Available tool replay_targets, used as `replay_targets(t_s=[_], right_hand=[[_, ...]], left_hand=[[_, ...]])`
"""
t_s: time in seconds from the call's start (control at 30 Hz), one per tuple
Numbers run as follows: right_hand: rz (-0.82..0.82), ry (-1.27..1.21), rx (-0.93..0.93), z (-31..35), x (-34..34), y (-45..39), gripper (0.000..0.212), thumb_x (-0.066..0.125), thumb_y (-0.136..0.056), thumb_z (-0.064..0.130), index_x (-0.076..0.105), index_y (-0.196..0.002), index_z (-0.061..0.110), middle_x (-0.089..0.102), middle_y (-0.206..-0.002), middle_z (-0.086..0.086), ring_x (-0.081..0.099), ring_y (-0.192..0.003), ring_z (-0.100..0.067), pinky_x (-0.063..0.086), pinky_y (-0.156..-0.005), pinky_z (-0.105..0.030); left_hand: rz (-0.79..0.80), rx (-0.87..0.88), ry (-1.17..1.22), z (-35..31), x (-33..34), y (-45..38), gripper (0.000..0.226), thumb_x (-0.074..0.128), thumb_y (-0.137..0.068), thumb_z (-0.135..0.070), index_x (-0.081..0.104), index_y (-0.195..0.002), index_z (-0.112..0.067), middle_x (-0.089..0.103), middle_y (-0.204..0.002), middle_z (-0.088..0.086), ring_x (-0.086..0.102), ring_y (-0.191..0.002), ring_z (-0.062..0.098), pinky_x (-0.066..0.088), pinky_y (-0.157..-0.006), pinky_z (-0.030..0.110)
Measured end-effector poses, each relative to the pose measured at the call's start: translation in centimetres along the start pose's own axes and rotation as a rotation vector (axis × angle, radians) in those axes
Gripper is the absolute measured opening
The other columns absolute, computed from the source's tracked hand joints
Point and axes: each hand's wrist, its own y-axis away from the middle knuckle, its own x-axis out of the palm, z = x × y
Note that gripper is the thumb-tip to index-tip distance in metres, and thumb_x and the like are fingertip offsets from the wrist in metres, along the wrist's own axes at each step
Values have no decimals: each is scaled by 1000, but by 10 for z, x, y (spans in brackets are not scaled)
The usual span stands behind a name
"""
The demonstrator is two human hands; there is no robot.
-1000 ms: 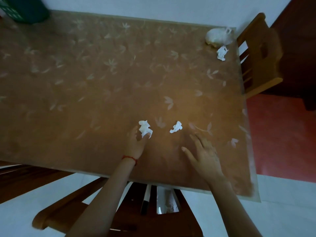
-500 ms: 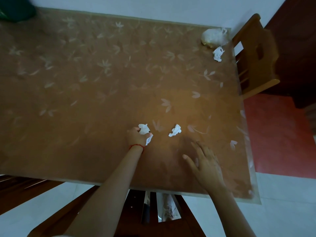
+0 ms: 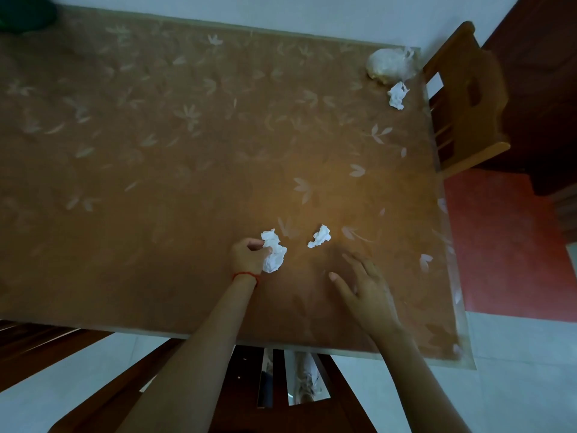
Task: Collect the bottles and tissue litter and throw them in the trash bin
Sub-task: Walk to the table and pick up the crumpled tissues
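My left hand (image 3: pixel 248 256) is closed on a crumpled white tissue (image 3: pixel 274 253) just above the brown leaf-patterned table (image 3: pixel 156 151). A second, smaller tissue wad (image 3: pixel 319 236) lies on the table a little to its right. My right hand (image 3: pixel 365 289) hovers open, fingers spread, below and right of that wad, touching nothing. A third tissue (image 3: pixel 397 95) lies near the far right corner, beside a whitish crumpled plastic bag (image 3: pixel 390 66). No bottle is in view.
A wooden chair (image 3: pixel 468 98) stands at the table's right edge, over red floor. A dark green object (image 3: pixel 25 14) sits at the far left corner. Another wooden chair (image 3: pixel 274 401) is under me at the near edge.
My left hand has closed around the tissue and gathered it up from the table. My right hand has stayed open, drifting slightly toward the near side.
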Motion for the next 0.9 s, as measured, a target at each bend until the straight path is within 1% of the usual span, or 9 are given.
replay_targets(t_s=[0.17,0.3,0.4,0.47,0.53,0.6,0.7,0.8,0.9], right_hand=[[-15,-187,16,4,7,-21,46,58,-88,36,51,-130,16,47,-137,2,41,-127,-17,31,-104,-26],[-14,-379,48,18,2,-38,32,60,-88,25,58,-120,25,44,-107,29,37,-101,14,24,-80,6],[-20,-479,108,22,7,-55,22,62,-85,26,60,-89,48,60,-91,32,52,-92,13,39,-80,-5],[-31,-518,166,21,12,-66,14,62,-83,27,62,-80,40,67,-84,24,59,-93,3,47,-80,-20],[-26,-530,209,21,17,-76,3,61,-83,23,64,-85,24,67,-72,22,61,-86,-4,47,-75,-21],[-15,-526,235,25,20,-84,14,64,-82,21,63,-95,14,63,-77,16,58,-84,-10,44,-70,-21],[-25,-468,249,28,29,-97,20,66,-80,19,63,-98,9,62,-86,1,55,-83,-13,39,-68,-24],[-19,-400,262,28,40,-108,5,64,-76,17,61,-73,14,62,-77,-1,57,-78,-17,40,-59,-24],[-14,-385,261,26,50,-113,7,59,-73,18,62,-67,18,69,-74,-5,65,-78,-21,49,-69,-31]], left_hand=[[0,-12,120,0,-5,4,23,74,-67,0,61,-65,-19,60,-70,-10,56,-67,5,45,-64,17],[-2,5,194,0,-12,9,16,73,-68,2,64,-72,-10,62,-71,-5,57,-67,6,46,-59,12],[-23,15,210,2,-18,11,13,72,-69,1,65,-78,-7,63,-74,-4,58,-71,7,47,-62,13],[-38,16,208,3,-22,12,14,73,-70,1,65,-79,-7,63,-75,-4,58,-72,7,46,-65,17],[-56,20,208,2,-26,14,15,72,-70,2,65,-81,-5,61,-74,-5,57,-70,5,45,-63,14],[-68,21,211,2,-30,16,15,71,-71,3,64,-83,-3,60,-73,-5,55,-69,3,44,-56,5],[-84,17,209,4,-36,17,15,71,-72,1,65,-85,-1,61,-75,-4,56,-70,3,42,-53,-1],[-94,-3,216,5,-39,18,16,72,-72,0,64,-85,-3,60,-75,-5,55,-71,4,44,-56,4],[-108,-8,202,6,-41,18,17,72,-72,0,65,-87,-2,61,-77,-1,56,-71,5,43,-58,6]])
